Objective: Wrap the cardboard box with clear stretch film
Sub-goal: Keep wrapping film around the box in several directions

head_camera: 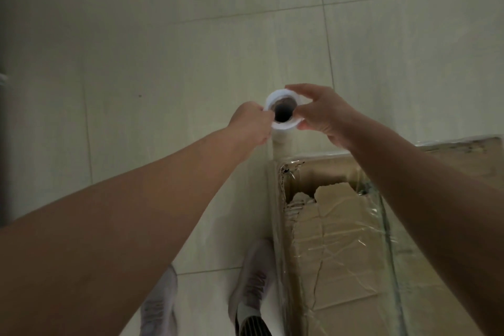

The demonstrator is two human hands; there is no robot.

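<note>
Hands | left hand (252, 123) curled, pinching film roll (283, 125) rim; right hand (324, 114) seemingly gripping its side

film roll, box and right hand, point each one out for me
film roll (283, 126): head view, on the white rim of its top end
box (341, 243): head view, on its film-covered top face
right hand (324, 113): head view, on the back of the hand

Your film roll (283, 125) shows white around a dark core. Cardboard box (341, 240): tan. Floor tiles (163, 35): pale grey-green. Shoes (255, 278): off-white.
</note>
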